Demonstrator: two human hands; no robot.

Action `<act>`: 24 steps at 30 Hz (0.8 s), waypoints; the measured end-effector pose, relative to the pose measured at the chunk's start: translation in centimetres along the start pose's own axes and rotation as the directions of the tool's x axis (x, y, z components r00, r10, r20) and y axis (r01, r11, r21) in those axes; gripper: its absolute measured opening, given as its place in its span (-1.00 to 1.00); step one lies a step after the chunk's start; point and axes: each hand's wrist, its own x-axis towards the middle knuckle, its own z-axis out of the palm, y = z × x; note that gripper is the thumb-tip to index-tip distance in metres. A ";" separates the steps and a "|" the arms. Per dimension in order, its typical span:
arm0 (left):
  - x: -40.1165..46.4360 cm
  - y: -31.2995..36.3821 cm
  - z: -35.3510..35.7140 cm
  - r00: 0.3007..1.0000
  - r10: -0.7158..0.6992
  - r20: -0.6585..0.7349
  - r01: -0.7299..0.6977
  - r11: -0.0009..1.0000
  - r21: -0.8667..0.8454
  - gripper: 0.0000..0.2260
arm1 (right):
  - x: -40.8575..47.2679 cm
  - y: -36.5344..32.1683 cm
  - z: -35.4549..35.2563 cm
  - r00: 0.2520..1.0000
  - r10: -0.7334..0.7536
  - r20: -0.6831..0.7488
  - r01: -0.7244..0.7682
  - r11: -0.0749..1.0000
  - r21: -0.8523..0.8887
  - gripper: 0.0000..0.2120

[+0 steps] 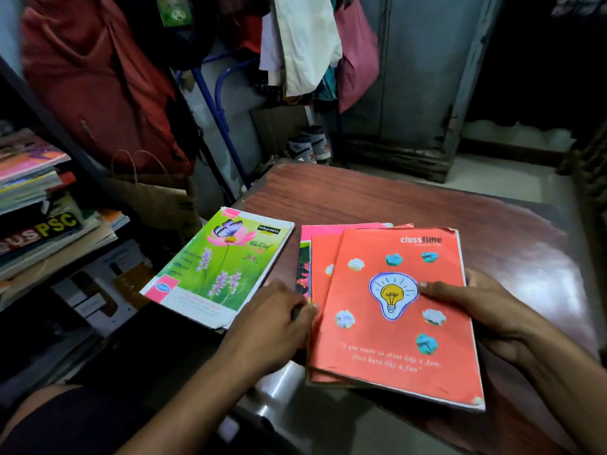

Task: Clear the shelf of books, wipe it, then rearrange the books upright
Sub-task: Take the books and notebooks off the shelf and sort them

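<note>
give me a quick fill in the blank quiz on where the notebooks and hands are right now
1. The top orange notebook shows a drawing of a ____.
2. The right hand lays its ____ on that cover.
3. The green flower notebook lies to the ____ of the orange stack on the table.
4. The left hand touches the orange stack's ____ edge.

Missing words: light bulb; thumb; left; left

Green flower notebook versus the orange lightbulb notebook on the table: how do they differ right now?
The green flower notebook lies alone, untouched, overhanging the table's left edge; the orange lightbulb notebook tops a small stack. The left hand and right hand grip the orange one's stack; neither touches the green one. Green shows a butterfly and flowers; orange a lightbulb. Both lie flat, cover up.
</note>
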 end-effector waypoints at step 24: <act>1.9 -1.3 -0.7 0.984 0.098 0.147 -0.128 0.969 0.213 -0.70 | 24.8 -6.5 12.4 0.897 -0.182 -0.402 0.290 0.930 0.225 -0.72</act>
